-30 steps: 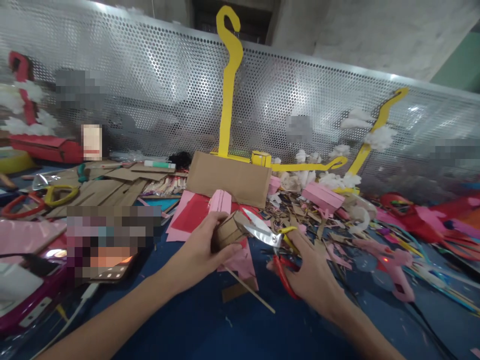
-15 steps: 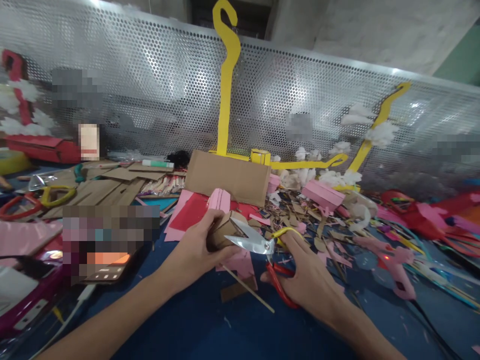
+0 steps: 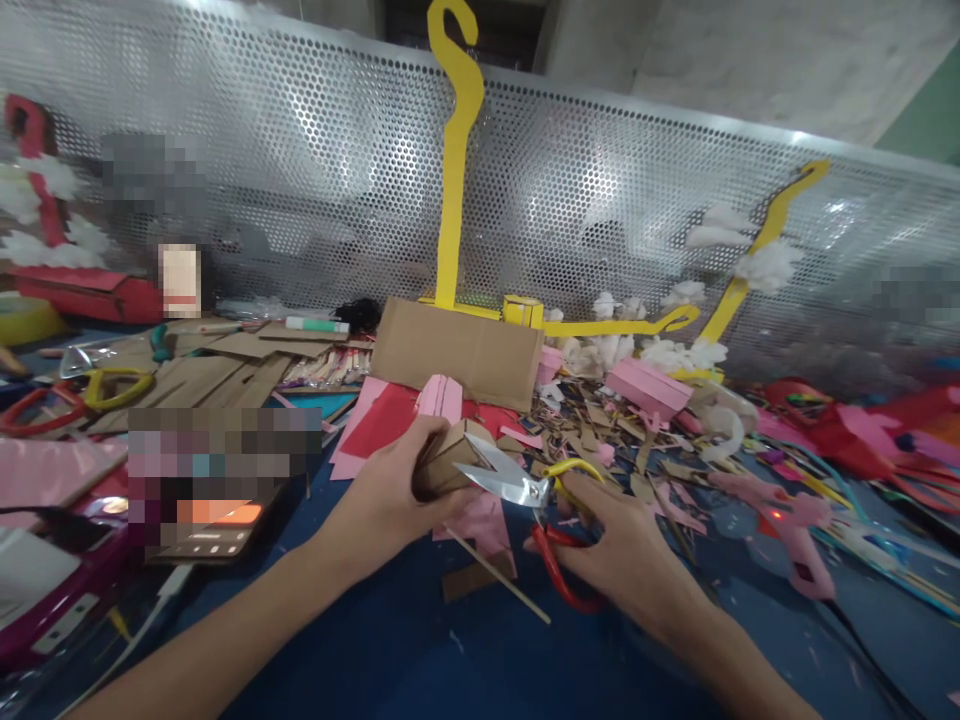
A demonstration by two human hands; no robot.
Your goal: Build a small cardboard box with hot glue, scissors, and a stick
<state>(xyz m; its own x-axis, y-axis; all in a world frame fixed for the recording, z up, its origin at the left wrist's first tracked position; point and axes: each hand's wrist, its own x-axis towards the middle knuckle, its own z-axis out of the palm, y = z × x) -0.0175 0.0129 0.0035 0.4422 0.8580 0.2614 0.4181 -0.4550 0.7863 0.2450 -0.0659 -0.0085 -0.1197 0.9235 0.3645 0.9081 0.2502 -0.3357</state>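
Hand on my left (image 3: 394, 490) pinches small cardboard box (image 3: 448, 460) between thumb and fingers, above the blue table (image 3: 360, 645), a folded pink piece (image 3: 440, 399) just behind it. Scissors (image 3: 514, 485) come next, blades parted, tips right at the box; can't tell if they touch. My right hand (image 3: 600, 540) grips the scissors' yellow and red handles, fingers curled through. Scraps (image 3: 592, 425) lie behind it; pink glue gun (image 3: 787, 520) lies further right, its light glowing red.

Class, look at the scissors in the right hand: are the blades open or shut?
Open: the blades of the scissors spread into a V beside the small cardboard piece.
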